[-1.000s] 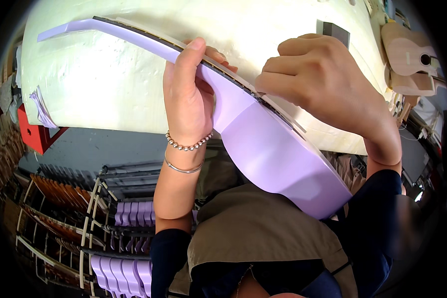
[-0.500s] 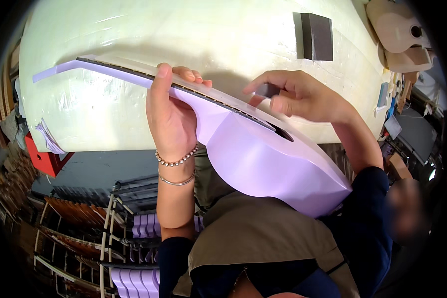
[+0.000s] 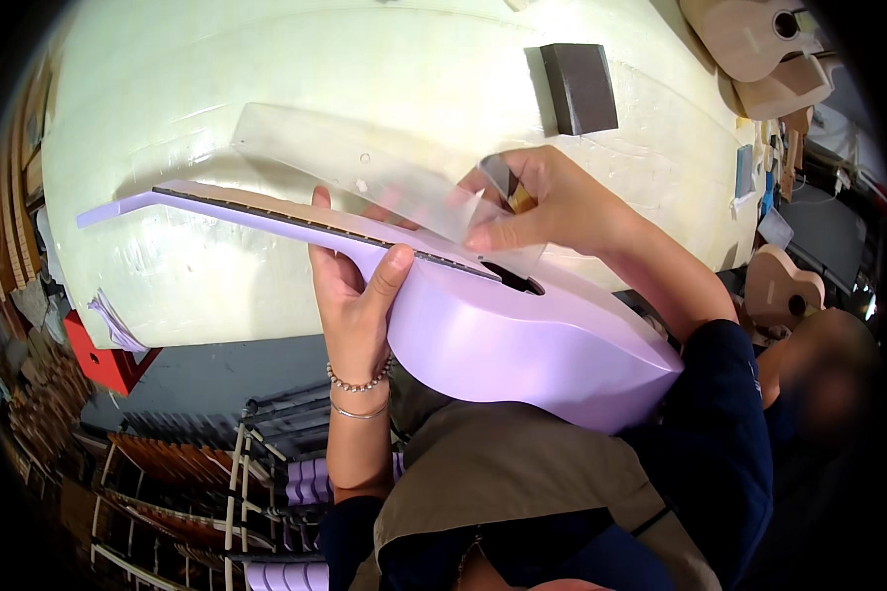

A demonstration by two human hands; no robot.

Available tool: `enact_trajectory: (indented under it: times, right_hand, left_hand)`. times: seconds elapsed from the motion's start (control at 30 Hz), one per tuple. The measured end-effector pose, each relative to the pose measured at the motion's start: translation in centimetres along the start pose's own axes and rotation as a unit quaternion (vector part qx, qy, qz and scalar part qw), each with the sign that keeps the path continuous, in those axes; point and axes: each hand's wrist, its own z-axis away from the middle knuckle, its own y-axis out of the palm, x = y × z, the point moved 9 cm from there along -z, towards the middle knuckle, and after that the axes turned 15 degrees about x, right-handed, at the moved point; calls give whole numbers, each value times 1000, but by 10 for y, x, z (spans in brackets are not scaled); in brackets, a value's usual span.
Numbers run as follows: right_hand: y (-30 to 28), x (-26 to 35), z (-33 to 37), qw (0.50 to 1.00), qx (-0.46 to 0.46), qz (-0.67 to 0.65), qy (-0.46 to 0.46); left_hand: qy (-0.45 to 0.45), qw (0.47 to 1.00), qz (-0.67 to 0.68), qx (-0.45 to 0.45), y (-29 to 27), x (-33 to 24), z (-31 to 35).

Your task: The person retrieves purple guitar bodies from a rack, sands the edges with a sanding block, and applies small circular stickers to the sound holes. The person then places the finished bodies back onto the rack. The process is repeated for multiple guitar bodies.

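Note:
A lavender ukulele (image 3: 522,345) lies tilted across my lap, its neck pointing left and its soundhole facing the bench. My left hand (image 3: 355,305) is wrapped round the neck where it joins the body, thumb on the near side. The fretboard (image 3: 266,213) shows as a dark edge with a tan face. Above it, my right hand (image 3: 537,202) pinches the end of a long clear plastic strip (image 3: 310,148), which slants up to the left, apart from the fretboard. A small dark piece (image 3: 500,177) also sits among the right fingers; its kind is unclear.
A dark brown block (image 3: 579,89) stands on the pale covered bench (image 3: 414,59). Unpainted ukulele bodies (image 3: 739,39) lie at the far right. A red box (image 3: 103,355) is at the left, and racks (image 3: 237,492) with lavender parts stand below. Another person (image 3: 818,364) is at the right.
The clear strip has come off the fretboard, lifted by my right hand. My left hand has shifted along the neck towards the body and no longer presses on the strip.

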Motion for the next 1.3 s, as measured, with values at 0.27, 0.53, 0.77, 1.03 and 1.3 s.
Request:
enact_trajectory:
  times: [0.27,0.53,0.77,1.03,1.3]
  right_hand:
    - [-83,58,37,671,-466,565,-117]
    - [-85,59,30,808,-304,494,-106]
    - [21,84,-5,886,-30,441,-144]
    - [35,86,0,864,-45,490,-102]
    - [38,85,-5,870,-35,485,-86]
  left_hand:
    - [40,996,75,39,1,7,-1]
    - [81,992,83,41,-3,4,-5]
    - [80,996,42,17,-7,3,-6]
    - [79,997,9,-10,-11,3,-4]
    - [87,996,-5,-11,-13,1,-5]
